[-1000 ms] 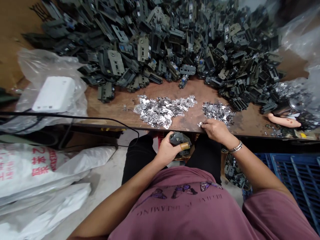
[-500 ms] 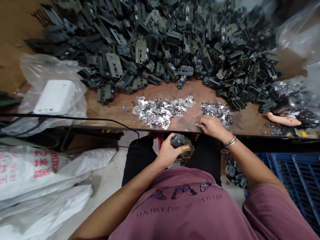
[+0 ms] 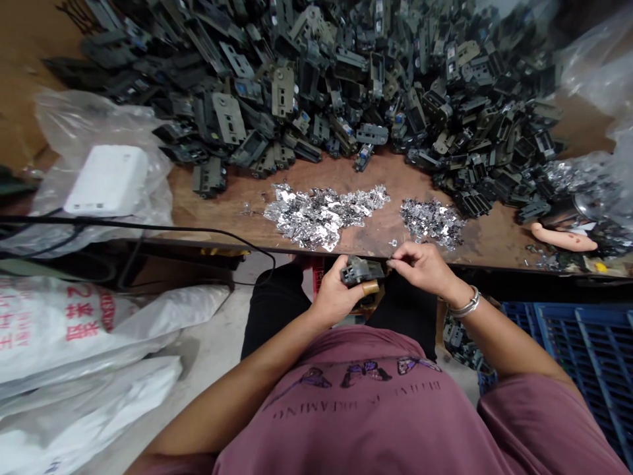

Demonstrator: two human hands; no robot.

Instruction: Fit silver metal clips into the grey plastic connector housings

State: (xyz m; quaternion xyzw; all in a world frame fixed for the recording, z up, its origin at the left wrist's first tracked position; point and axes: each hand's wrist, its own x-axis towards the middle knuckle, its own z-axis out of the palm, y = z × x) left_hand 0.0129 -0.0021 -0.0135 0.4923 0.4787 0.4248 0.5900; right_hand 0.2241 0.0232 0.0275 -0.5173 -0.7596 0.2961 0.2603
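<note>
My left hand is wrapped round a dark grey plastic housing, held over my lap just off the table edge; its thumb has a tan covering. My right hand is closed in a pinch close to the housing's right end. Whatever sits between those fingertips is too small to make out. On the table beyond lie a larger heap of shiny metal pieces and a smaller heap of metal pieces. One loose metal piece rests near the edge, by my right fingertips.
A big pile of dark housings covers the back of the table. At left are a white box on plastic wrap and a black cable. White sacks lie lower left, blue crates lower right.
My right hand has drawn back from the tabletop to the housing's right end. The housing has been turned in my left hand and raised slightly.
</note>
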